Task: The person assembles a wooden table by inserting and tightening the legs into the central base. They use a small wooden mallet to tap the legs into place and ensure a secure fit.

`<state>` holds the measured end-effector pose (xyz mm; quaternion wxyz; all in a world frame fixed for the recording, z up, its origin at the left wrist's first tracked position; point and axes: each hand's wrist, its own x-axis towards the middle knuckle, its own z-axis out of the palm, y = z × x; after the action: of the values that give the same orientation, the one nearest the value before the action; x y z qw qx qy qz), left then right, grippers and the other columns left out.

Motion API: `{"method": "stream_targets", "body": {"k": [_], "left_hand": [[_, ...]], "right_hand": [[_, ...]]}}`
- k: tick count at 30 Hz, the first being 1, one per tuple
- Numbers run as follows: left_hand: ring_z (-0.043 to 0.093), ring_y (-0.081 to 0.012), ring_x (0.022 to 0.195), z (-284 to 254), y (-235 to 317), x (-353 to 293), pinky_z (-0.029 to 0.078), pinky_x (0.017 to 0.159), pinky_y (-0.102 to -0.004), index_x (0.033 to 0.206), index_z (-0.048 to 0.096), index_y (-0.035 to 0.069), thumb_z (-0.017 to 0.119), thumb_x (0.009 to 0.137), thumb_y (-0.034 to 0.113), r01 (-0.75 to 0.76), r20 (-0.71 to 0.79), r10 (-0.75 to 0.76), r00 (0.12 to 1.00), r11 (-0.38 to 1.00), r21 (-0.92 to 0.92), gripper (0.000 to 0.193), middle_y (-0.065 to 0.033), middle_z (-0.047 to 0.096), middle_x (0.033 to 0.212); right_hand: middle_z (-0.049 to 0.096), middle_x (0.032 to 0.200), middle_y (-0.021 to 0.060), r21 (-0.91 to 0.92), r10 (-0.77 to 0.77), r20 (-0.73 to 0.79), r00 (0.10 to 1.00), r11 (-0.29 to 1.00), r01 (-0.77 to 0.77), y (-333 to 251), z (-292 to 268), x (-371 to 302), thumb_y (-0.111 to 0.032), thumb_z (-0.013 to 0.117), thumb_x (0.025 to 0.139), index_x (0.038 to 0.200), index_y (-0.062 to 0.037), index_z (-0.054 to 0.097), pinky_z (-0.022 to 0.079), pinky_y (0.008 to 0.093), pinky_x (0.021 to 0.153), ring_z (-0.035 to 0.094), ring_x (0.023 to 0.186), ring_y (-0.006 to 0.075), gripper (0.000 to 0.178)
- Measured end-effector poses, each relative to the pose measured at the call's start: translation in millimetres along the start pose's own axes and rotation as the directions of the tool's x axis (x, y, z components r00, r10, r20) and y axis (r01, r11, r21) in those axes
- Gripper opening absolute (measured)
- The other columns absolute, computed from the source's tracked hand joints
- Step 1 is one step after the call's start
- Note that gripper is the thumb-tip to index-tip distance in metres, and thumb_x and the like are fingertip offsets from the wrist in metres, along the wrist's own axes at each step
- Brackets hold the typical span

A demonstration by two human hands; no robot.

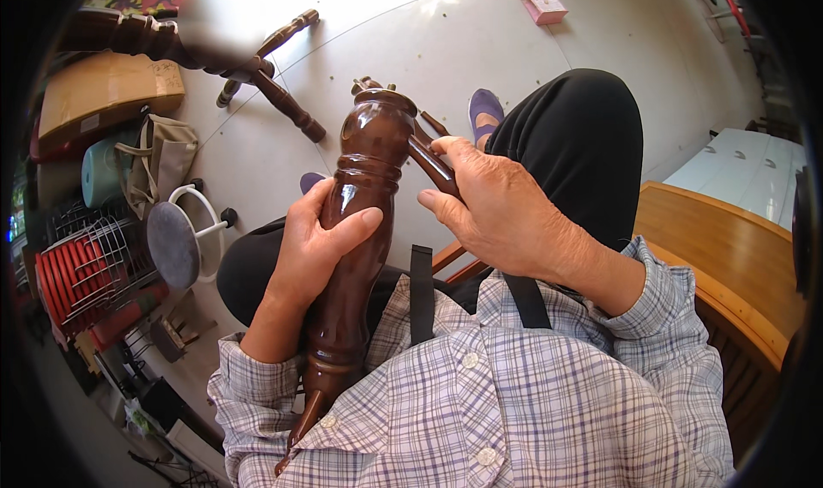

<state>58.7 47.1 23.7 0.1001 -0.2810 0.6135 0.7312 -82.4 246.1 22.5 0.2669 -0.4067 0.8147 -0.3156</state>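
Note:
A glossy dark brown turned wooden post [364, 256] leans across my lap against my checked shirt, its upper end tilted away from me. My left hand [321, 244] is wrapped round its middle, with the thumb lying across the front. Near the top, my right hand [506, 209] grips a short dark brown wooden peg [435, 169] between thumb and fingers. This peg meets the post's upper right side; whether it is fully seated, I cannot tell. Small metal pieces [371, 85] stick up from the post's top end. Another pointed peg [310, 419] angles out at the lower end.
At the upper left stands another turned brown wooden piece with splayed legs [287, 106]. A round grey stool [174, 246], a beige bag [163, 158], a cardboard box [111, 93] and red discs in a wire rack [77, 274] line the left. A wooden bench [720, 248] is at right.

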Motion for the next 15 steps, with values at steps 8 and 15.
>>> {"method": "stream_targets", "body": {"k": [8,15], "left_hand": [[0.066,-0.0109,0.081,-2,0,-1,0.056,0.073,-0.0261,0.121,0.062,-0.005,0.077,0.088,0.021,-0.014,-0.012,0.013,1.0,1.0,-0.021,0.044,-0.0072,0.07,0.097],[0.065,-0.0102,0.08,-2,0,-3,0.055,0.072,-0.0253,0.12,0.062,-0.005,0.076,0.088,0.022,0.012,-0.036,-0.013,0.999,1.0,-0.028,0.044,-0.0064,0.069,0.096]], "right_hand": [[0.051,0.071,0.0004,0.803,0.099,0.571,0.815,0.14,-0.58,9,-3,15,-0.028,0.043,0.112,0.118,0.0033,0.056,0.04,0.0243,0.042,0.05,0.049,0.0087,0.034],[0.048,0.071,-0.0025,0.681,-0.081,0.616,0.784,-0.446,-0.581,19,13,10,-0.042,0.039,0.113,0.13,0.0025,0.056,0.041,0.022,0.039,0.044,0.048,0.0055,0.05]]}}
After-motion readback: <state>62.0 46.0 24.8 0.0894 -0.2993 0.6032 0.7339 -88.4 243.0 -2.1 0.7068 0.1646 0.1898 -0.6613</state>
